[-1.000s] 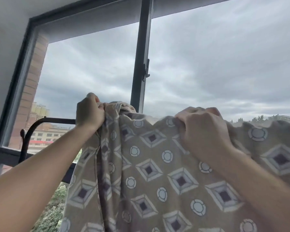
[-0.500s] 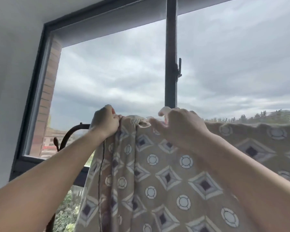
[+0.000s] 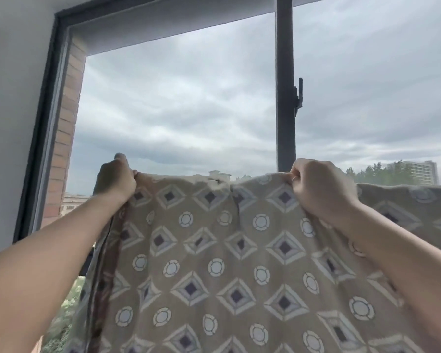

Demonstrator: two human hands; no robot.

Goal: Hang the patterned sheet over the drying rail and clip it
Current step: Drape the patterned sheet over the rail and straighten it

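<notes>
Left hand (image 3: 117,180) and right hand (image 3: 319,191), each gripping patterned sheet (image 3: 214,250) top edge, pulled apart; bunching flattened, clipping not yet done.

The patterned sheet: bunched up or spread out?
Spread out: left hand and right hand grip the sheet wide by its top edge.

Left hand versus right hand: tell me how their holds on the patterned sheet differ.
The left hand grips the patterned sheet at its left end, where the side edge hangs bunched below; the right hand grips farther along, with cloth running on to either side. The left hand lies in shadow and looks darker; the right hand is lit. Both grip the top edge with curled fingers, backs to the camera, at about the same height.
</notes>
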